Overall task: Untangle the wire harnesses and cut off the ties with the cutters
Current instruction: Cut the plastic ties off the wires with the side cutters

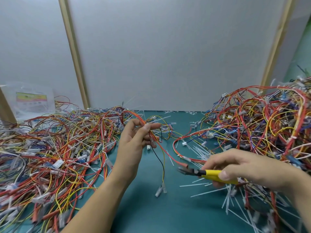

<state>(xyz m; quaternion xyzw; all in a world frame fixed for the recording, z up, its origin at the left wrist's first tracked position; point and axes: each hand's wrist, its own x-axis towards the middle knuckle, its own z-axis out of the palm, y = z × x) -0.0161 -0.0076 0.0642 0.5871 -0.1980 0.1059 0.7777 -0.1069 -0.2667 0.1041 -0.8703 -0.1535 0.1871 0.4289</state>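
My left hand (134,140) is raised over the green mat and pinches a wire harness (162,157) of red, yellow and black wires. Its loose ends with clear connectors (160,190) hang down to the mat. My right hand (239,167) grips yellow-handled cutters (207,174), whose dark jaws point left, close beside a red sleeve on the harness. Whether the jaws touch a wire I cannot tell.
A big heap of tangled harnesses (50,148) covers the left of the green mat (151,212). Another heap (269,123) rises at the right. Cut white ties (218,190) lie scattered under my right hand. A plastic bag (32,101) leans on the grey wall at back left.
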